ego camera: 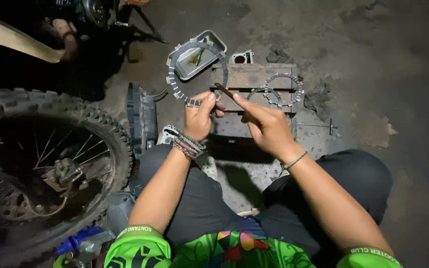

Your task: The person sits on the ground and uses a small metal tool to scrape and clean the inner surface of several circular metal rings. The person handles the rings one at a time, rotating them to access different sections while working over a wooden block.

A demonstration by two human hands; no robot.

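Head cam, looking down: a person squats on a dark, stained concrete floor (pixel 373 59) in a dim workshop. Left hand (pixel 198 116) pinches the lower rim of a grey clutch friction plate (pixel 175 79), w/ thumb & fingers closed on it, ring held upright over a metal tray (pixel 214 42). Right hand (pixel 266 126) grips a thin dark tool (pixel 223 90) btwn thumb & extended forefinger, its tip just beside the ring's inner edge. Straight ahead, a worn wooden block (pixel 249 77) carries two more toothed plates (pixel 284 89); a small T-handle wrench (pixel 323 125) lies on the floor to its right. At left, a knobby motorcycle rear wheel (pixel 50 154) w/ sprocket & chain.
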